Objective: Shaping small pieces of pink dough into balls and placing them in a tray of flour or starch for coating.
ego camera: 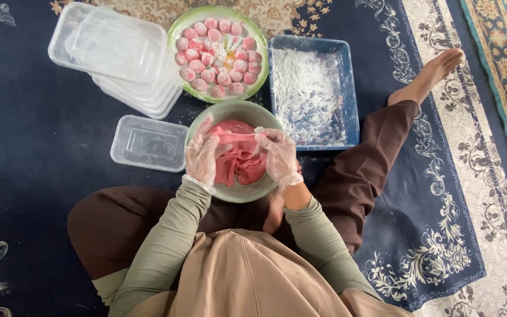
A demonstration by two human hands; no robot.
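Observation:
My left hand (pixel 202 155) and my right hand (pixel 278 155), both in thin clear plastic gloves, hold a stretched strip of pink dough (pixel 236 137) between them. They hover over a pale green bowl (pixel 239 192) that holds a mass of red-pink dough (pixel 239 164). Just beyond it stands a green-rimmed plate (pixel 174 30) filled with several round pink dough balls (pixel 218 53).
A blue tray (pixel 351 88) dusted with white flour lies right of the plate. A stack of clear plastic containers with a lid (pixel 115 50) sits at the upper left, one clear lid (pixel 149 142) beside the bowl. My folded legs and bare foot (pixel 435 70) rest on a dark patterned carpet.

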